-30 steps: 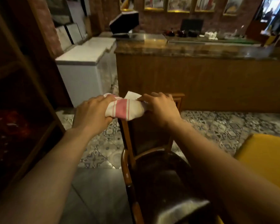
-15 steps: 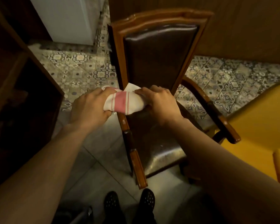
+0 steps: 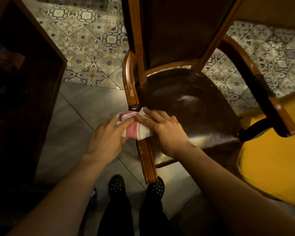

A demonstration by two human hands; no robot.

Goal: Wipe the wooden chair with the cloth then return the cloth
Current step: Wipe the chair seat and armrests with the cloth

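The wooden chair (image 3: 131,82) stands before me, with a dark leather seat and back and two curved armrests. A bunched white cloth with red stripes (image 3: 134,128) lies over the chair's left armrest, near its middle. My left hand (image 3: 107,137) grips the cloth from the left side. My right hand (image 3: 163,132) presses on the cloth from the right, fingers spread partly over the seat edge. Part of the armrest is hidden beneath the cloth and my hands.
A dark wooden shelf unit (image 3: 32,74) stands close on the left. A yellow table (image 3: 271,150) sits to the right, under the chair's right armrest (image 3: 276,106). Patterned floor tiles (image 3: 92,53) lie behind, and my feet (image 3: 116,186) are just below the armrest's front end.
My view has tilted down from the counter to the seat and floor. Both hands have slid with the cloth from the top of the backrest down onto the left armrest.
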